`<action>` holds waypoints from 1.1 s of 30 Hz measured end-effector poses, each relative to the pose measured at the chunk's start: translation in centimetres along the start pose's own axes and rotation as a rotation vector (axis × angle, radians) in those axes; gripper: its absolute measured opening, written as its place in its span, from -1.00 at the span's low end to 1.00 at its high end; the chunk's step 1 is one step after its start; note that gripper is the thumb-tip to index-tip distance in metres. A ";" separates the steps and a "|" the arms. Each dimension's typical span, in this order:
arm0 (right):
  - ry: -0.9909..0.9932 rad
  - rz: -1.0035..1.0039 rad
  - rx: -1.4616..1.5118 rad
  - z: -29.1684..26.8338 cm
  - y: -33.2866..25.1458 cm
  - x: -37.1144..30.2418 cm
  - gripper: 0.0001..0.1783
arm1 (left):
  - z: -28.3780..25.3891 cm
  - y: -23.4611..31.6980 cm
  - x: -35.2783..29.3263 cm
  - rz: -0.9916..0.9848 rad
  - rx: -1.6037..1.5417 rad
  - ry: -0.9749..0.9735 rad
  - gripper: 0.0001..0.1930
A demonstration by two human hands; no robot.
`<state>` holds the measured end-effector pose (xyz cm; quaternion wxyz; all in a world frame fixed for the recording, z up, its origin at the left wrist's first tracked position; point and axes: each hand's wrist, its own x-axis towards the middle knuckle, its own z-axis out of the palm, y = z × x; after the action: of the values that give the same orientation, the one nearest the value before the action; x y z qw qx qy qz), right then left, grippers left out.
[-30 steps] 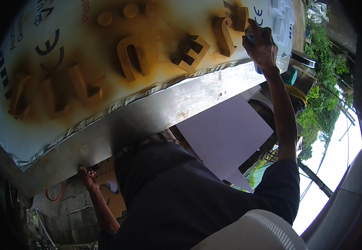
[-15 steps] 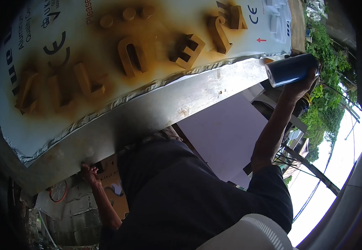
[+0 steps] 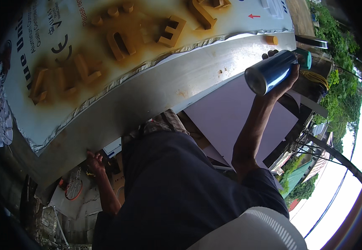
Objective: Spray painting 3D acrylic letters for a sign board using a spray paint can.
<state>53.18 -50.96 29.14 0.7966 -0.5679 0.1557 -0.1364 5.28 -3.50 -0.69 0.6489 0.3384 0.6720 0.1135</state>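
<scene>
My right hand (image 3: 286,83) is wrapped round a dark blue spray can (image 3: 266,74), held tilted over the near right edge of the metal table (image 3: 147,102). My left hand (image 3: 95,162) is at the table's near left edge, its curled fingers against the rim. On a printed whitish sheet (image 3: 47,131) stand several raised block letters (image 3: 170,32) and small round pieces (image 3: 113,11), coated golden brown, with brown overspray around them. A few white pieces (image 3: 272,9) lie at the sheet's far right.
A short yellow-orange cap (image 3: 271,40) sits on the table's right end. Below the near edge leans a large pale panel (image 3: 239,116). A small hoop with a net (image 3: 73,189) is at lower left. Coiled yellow cord (image 3: 315,79) and a green object (image 3: 304,58) are beyond the can.
My right hand has drawn the can down and toward me, exposing the yellow-orange cap on the table. The view has shifted. My left hand stays at the table edge.
</scene>
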 end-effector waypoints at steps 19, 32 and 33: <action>-0.189 -0.037 0.005 6.3 2.6 -10.1 -0.02 | 13.4 14.7 -11.3 -0.118 1.012 -1.049 -0.35; -0.332 -0.115 -0.603 10.2 7.0 -18.1 0.08 | 29.3 11.4 -19.6 -0.053 0.381 -1.653 -0.15; -0.324 -0.082 -0.549 10.2 6.9 -18.4 0.09 | 29.5 11.3 -19.6 -0.060 0.384 -1.657 -0.15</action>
<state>40.78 -32.72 27.46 0.6220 -0.7817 0.0348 -0.0291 35.36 -15.35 17.72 0.8654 0.3985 -0.0036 -0.3039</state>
